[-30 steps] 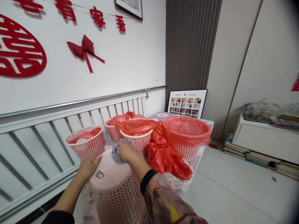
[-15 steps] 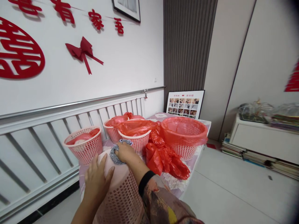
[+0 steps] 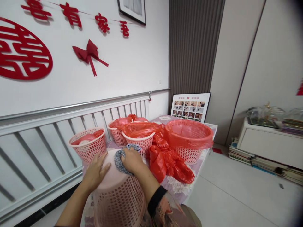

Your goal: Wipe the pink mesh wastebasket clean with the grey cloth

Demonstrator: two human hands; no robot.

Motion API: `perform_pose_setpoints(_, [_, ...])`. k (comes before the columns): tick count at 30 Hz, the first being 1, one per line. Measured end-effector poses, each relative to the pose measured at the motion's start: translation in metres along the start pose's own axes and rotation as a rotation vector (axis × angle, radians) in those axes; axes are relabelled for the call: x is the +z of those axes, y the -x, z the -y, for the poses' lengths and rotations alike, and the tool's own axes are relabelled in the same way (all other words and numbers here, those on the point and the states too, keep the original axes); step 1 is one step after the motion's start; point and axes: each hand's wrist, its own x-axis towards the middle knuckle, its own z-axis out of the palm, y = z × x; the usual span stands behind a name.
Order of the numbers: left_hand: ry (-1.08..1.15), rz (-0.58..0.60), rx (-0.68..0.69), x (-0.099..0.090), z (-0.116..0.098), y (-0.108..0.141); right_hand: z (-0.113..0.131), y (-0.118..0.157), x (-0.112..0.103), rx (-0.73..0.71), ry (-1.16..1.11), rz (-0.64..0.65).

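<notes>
A pale pink perforated plastic basket (image 3: 120,198) stands upside down in front of me, its solid base facing up. My left hand (image 3: 96,172) rests on the left edge of that base with fingers spread. A grey fluffy cloth (image 3: 120,162) is bunched in my right hand (image 3: 133,160), which presses it against the base's right side. Just beyond, a similar basket (image 3: 139,143) lined with a red plastic bag stands upright. Crumpled red plastic bags (image 3: 163,164) lie right of my right hand.
The table (image 3: 182,192) has a lilac lace cloth. On it stand a left basket (image 3: 88,149), a rear basket (image 3: 115,135) and a large red-lined basket (image 3: 189,154). A white radiator (image 3: 59,138) runs along the left wall. A photo board (image 3: 191,105) leans behind; a white cabinet (image 3: 270,142) stands right.
My right hand has slid the cloth slightly right and nearer to me across the base. My left hand stays on the base's left side. The view has shifted a little left.
</notes>
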Motion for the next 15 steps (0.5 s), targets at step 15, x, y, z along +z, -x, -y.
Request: perform_pose_setpoints(15, [-0.175,0.251,0.061,-0.008,-0.010,-0.028,-0.003,0.009,0.009,0.024,-0.171,-0.111])
